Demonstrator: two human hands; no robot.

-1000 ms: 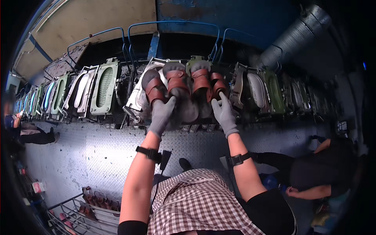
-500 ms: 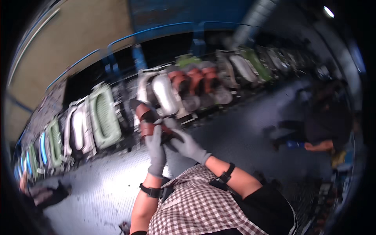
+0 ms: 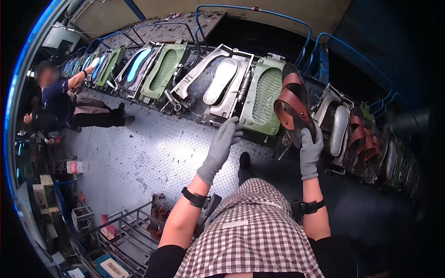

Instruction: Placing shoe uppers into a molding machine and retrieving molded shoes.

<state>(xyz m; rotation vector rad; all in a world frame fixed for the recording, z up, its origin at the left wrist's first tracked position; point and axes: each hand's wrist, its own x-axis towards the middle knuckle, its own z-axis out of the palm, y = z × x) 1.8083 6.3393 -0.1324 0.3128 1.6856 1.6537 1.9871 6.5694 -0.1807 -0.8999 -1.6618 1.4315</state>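
A brown strappy sandal with a dark sole (image 3: pixel 295 104) stands toe up in my gloved right hand (image 3: pixel 311 150), which grips it near the heel. Beside it is a green mold half with a ridged sole-shaped hollow (image 3: pixel 263 99). My left hand (image 3: pixel 222 143), in a grey glove, is raised apart from the sandal with fingers extended and nothing in it. It is nearest to the lower edge of an opened metal mold with a silver, foot-shaped last (image 3: pixel 221 81).
Several more brown sandals (image 3: pixel 361 136) sit on the mold line at right. Green molds (image 3: pixel 163 72) and blue-topped lasts (image 3: pixel 139 65) continue left. A co-worker (image 3: pixel 60 99) reaches to the line on the patterned metal floor (image 3: pixel 134 148). A metal rack (image 3: pixel 127 227) stands lower left.
My view has swung left along the mold line. My left hand has let go of the sandal and moved left of it; the right hand alone now holds it.
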